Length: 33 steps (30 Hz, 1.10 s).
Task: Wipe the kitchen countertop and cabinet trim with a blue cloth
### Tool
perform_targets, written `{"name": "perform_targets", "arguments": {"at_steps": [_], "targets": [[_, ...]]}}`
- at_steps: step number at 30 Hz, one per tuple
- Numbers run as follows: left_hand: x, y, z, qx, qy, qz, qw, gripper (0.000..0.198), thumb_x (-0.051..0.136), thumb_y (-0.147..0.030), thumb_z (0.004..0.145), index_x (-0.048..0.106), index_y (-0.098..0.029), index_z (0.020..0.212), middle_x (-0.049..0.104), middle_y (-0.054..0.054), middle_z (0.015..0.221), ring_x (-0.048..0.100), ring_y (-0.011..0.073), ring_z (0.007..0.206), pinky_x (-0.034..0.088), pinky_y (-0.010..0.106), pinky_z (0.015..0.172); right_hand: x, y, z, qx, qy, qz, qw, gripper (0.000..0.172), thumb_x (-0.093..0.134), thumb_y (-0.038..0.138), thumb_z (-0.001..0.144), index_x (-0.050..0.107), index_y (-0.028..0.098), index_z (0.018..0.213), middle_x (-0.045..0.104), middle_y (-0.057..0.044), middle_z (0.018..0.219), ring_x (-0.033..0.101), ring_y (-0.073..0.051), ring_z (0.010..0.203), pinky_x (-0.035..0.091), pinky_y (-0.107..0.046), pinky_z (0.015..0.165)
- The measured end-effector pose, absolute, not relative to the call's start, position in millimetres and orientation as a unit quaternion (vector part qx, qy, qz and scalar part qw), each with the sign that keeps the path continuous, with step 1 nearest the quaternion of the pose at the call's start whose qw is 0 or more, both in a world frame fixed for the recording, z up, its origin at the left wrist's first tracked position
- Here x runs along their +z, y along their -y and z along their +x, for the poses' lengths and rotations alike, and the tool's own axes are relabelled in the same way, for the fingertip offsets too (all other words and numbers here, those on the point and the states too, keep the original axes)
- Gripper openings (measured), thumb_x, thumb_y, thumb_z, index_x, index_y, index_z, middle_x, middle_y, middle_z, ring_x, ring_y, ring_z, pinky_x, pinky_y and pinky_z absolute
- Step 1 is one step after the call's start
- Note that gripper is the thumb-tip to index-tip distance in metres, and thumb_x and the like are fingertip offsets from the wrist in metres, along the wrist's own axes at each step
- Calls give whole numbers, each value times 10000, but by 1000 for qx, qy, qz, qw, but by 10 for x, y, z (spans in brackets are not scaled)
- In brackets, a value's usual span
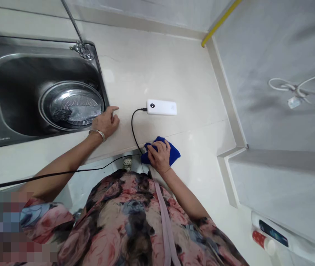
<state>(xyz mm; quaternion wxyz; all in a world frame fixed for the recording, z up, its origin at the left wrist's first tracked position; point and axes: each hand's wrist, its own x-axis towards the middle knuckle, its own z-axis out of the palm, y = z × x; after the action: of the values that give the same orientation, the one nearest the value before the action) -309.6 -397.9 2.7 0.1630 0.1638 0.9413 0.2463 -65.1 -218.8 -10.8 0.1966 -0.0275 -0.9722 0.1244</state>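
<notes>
My left hand [107, 122] rests by the sink's right edge, its index finger stretched out over the counter and nothing in its grasp. A blue cloth [175, 154] lies bunched at the counter's front edge. On top of it my right hand [160, 157] has its fingers curled into the fabric; the cloth's underside is hidden. Beyond the cloth sits a white power bank [165, 108] with a dark round display. A black cable [132, 125] is plugged into its left end, runs down past the cloth, and a black line continues left across my left forearm.
The steel sink [13, 135] holds a round metal strainer [44, 107] containing a scourer and a clear plastic piece. A tap handle [82, 50] stands at its back corner. At right are a yellow pipe [221, 23], a coiled white cable [294, 88], and a red-and-white container [259, 239].
</notes>
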Motion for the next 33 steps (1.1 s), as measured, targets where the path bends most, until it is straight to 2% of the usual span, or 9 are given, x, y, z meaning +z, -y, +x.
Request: {"name": "perform_targets", "arguments": {"at_steps": [3,7,12,21,27,33], "targets": [[31,3986,-3096,246,-942,166,159,511,430,-388,959,535,-289,1449,704,67,957,688,274,961,499,396,879,-106,2133,-701,120,971,-17,205,170,601,248,997,732,260,1105,682,-49,1087,582,-217,1141,318,-498,1192],[24,3990,-3095,244,-941,172,160,521,426,-391,959,532,-280,1457,710,74,976,685,282,975,497,400,884,-126,2061,-782,101,972,-87,191,173,620,246,985,742,270,1105,663,-65,1133,556,-236,1173,287,-532,1196],[11,3992,-3102,245,-941,168,163,529,414,-398,963,525,-276,1465,712,82,998,682,289,1003,496,409,901,-81,2067,-604,114,980,-23,163,208,601,210,983,727,256,1141,651,-68,1154,542,-227,1205,283,-519,1222],[-2,3987,-3096,247,-941,172,156,529,422,-382,961,532,-256,1463,712,80,993,678,285,985,497,409,900,-110,2146,-707,95,973,-68,200,177,601,235,989,728,255,1110,665,-65,1121,552,-236,1169,301,-533,1197],[6,3990,-3088,247,-941,174,153,529,420,-381,952,540,-266,1454,711,69,976,679,268,956,495,386,877,-80,2108,-513,104,975,-31,194,190,588,224,999,718,255,1135,660,-63,1126,560,-222,1178,316,-520,1210],[17,3988,-3091,248,-941,170,157,533,426,-376,950,534,-265,1461,711,71,971,680,273,952,498,394,874,-139,2171,-731,86,970,-85,213,167,610,237,979,724,266,1098,668,-60,1110,560,-241,1152,315,-548,1178]]}}
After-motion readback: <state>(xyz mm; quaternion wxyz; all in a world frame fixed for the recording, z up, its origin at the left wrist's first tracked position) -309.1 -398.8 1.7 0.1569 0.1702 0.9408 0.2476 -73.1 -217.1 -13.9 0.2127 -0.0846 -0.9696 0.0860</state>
